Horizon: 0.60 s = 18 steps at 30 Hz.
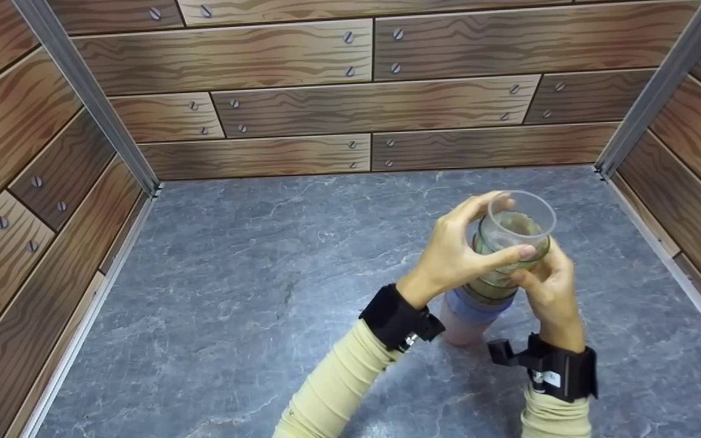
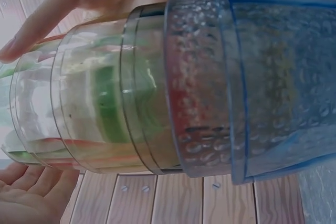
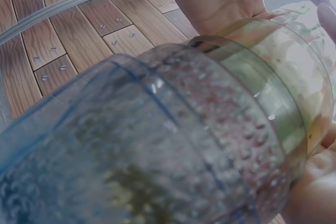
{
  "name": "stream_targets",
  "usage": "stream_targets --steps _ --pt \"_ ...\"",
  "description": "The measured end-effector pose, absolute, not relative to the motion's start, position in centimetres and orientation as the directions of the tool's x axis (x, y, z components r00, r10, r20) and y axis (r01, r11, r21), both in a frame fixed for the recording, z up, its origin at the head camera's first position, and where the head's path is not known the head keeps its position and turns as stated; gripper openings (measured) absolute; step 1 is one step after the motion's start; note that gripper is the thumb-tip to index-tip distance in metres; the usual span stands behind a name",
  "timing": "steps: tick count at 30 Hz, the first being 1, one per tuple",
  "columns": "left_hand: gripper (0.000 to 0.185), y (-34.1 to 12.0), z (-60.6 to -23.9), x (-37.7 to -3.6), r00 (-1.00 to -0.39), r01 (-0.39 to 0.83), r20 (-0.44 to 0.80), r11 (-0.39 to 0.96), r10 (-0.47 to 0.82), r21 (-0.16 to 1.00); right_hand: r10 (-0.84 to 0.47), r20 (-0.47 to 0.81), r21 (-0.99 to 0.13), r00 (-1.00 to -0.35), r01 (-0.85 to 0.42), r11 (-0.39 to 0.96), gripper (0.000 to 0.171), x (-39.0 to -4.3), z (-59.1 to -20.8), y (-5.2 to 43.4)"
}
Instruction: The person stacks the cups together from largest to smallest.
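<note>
A tall stack of nested see-through cups [image 1: 490, 289] stands on the table, leaning slightly to the right in the head view. Its lowest part looks pinkish, with a blue cup [image 2: 283, 87] above it, then a bumpy-textured clear cup [image 2: 199, 93] and greenish, amber-tinted cups. A clear cup [image 1: 512, 231] with a wide round rim sits topmost. My left hand [image 1: 457, 243] grips this top cup, thumb in front and fingers behind. Lower down, my right hand [image 1: 554, 292] holds the upper part of the stack from the right, its thumb across the front.
The grey marble-patterned table [image 1: 253, 274] spreads left of the stack. Wood-print walls [image 1: 296, 109] enclose it at the back and both sides, with metal posts [image 1: 648, 91] at the corners. A black strap with a camera mount [image 1: 390, 316] circles each wrist.
</note>
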<state>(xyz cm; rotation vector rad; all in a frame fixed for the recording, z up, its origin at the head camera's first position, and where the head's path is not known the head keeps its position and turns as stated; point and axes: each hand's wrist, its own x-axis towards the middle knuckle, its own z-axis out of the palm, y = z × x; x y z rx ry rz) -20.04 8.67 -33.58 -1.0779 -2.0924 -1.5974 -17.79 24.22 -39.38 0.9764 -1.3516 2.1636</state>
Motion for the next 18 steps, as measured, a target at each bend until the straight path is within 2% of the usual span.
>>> stream_targets --steps 7,14,18 --pt "0.073 8.6 -33.7 -20.0 -0.668 0.716 0.637 0.098 0.385 0.691 -0.027 0.737 -0.612 -0.676 -0.649 -0.451 0.051 -17.7 -39.4 24.1" --pt "0.077 8.4 -33.9 -20.2 -0.652 0.731 0.644 0.106 0.401 0.674 -0.013 0.723 -0.638 -0.690 -0.661 -0.396 0.054 -17.9 -39.4 24.1" --pt "0.079 7.5 -34.0 -20.2 -0.651 0.732 0.647 0.105 0.397 0.673 -0.017 0.726 -0.634 -0.687 -0.661 -0.402 0.065 -18.1 -39.4 24.3"
